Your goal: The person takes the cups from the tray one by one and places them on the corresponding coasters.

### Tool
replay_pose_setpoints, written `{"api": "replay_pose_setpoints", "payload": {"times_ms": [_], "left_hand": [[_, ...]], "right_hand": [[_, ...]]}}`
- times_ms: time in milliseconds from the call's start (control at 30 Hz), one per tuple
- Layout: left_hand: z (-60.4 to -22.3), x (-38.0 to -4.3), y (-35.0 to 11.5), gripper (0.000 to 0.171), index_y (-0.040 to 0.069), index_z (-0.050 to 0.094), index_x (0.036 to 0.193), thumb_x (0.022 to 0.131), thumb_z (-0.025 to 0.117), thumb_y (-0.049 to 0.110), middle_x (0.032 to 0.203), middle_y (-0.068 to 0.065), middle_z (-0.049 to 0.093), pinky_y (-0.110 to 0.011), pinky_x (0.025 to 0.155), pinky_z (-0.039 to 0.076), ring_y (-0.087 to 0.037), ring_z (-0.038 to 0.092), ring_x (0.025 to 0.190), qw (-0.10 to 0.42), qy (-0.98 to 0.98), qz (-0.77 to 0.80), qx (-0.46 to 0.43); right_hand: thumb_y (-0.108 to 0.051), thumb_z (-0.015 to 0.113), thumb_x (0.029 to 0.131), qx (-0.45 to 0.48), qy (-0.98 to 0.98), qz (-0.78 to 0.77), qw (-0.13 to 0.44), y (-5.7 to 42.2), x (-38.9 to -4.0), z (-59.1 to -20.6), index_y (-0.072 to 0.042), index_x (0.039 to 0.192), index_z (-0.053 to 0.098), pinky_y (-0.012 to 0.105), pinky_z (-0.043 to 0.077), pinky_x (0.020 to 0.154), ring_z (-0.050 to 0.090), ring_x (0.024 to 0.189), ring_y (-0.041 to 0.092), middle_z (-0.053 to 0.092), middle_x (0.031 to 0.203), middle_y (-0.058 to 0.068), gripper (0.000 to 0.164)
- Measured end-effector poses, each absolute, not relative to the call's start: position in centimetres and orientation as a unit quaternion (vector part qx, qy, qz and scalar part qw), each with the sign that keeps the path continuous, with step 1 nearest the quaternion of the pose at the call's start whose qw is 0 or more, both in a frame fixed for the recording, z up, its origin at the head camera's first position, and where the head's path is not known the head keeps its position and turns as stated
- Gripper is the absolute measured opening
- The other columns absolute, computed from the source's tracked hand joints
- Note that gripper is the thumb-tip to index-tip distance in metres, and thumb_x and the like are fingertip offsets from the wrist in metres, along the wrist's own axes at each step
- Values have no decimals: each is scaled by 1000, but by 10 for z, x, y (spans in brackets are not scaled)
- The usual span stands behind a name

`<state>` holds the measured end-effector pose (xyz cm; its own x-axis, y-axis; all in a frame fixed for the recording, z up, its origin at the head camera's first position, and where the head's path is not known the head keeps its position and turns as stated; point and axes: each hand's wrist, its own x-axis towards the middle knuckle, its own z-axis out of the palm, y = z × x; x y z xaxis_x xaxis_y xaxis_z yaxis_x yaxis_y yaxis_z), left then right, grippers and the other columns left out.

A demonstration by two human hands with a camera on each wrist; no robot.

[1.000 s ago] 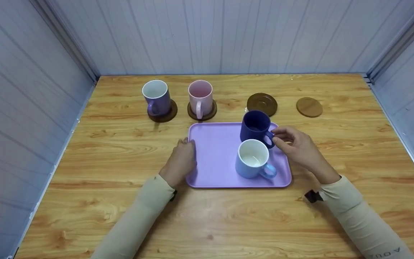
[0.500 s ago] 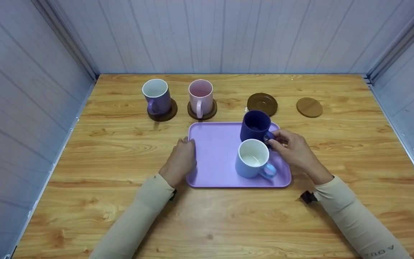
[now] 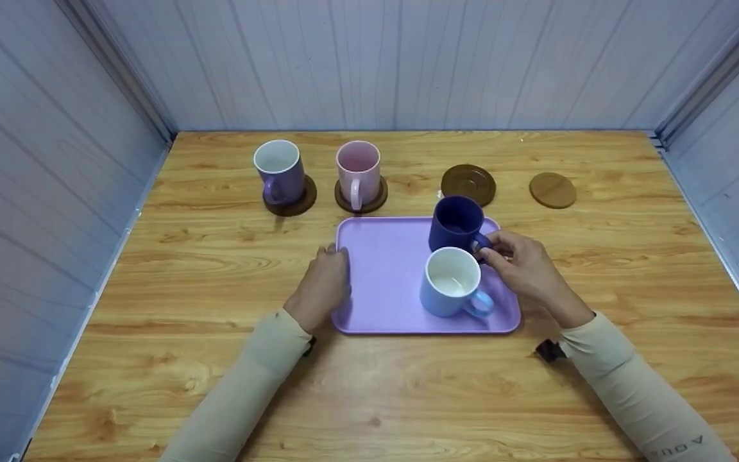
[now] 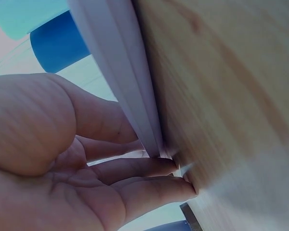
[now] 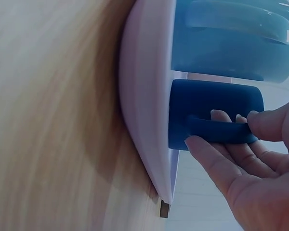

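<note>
A lilac tray [image 3: 382,276] lies on the table, bearing two mugs on its right half. My left hand [image 3: 319,289] holds the tray's left edge; in the left wrist view its thumb [image 4: 103,118] and fingers meet at the rim. With my right hand [image 3: 526,266] I pinch the handle of the dark blue mug [image 3: 453,221], which stands upright toward the tray's back. In the right wrist view the thumb and fingers lie about that handle [image 5: 221,130]. Just in front stands a light blue mug [image 3: 444,298], white inside, its handle pointing right.
Behind the tray, a purple mug [image 3: 287,179] and a pink mug [image 3: 369,176] each stand on a dark round coaster. A dark brown coaster [image 3: 469,179] lies behind the dark blue mug, a lighter wooden one [image 3: 553,190] to its right. Panel walls [image 3: 369,64] border the table.
My right hand has moved slightly left, and its fingers have closed on the dark blue mug's handle. The left hand, tray and mugs stay where they were.
</note>
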<state>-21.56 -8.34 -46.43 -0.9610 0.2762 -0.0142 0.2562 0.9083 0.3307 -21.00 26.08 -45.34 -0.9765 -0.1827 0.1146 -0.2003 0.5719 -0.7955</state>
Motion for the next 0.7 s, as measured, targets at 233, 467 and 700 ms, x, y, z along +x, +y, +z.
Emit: {"api": "replay_pose_setpoints", "payload": {"times_ms": [233,467,700], "left_hand": [[-463,-215,-84,16,-15,65,105,94,53,-11,101,-33,66,-55,77,60,-48,68,93,-4,972,172,162],[-462,-216,-84,18,-16,65,107,95,53,-10,102,-34,66,-55,76,60,-48,68,92,0,971,170,169],[-464,-217,-86,24,-16,63,117,97,52,-8,113,-35,66,-55,85,59,-48,68,102,34,974,168,150]], "right_hand": [[-8,69,99,106,-885,453,12,261,-211,-454,2,106,71,13,54,81,74,105,33,76,103,16,13],[-7,70,98,103,-888,447,17,263,-210,-454,2,107,72,25,59,87,73,107,32,76,104,16,13],[-4,71,97,102,-884,454,30,262,-210,-456,3,105,74,15,56,82,75,101,31,77,100,15,11]]}}
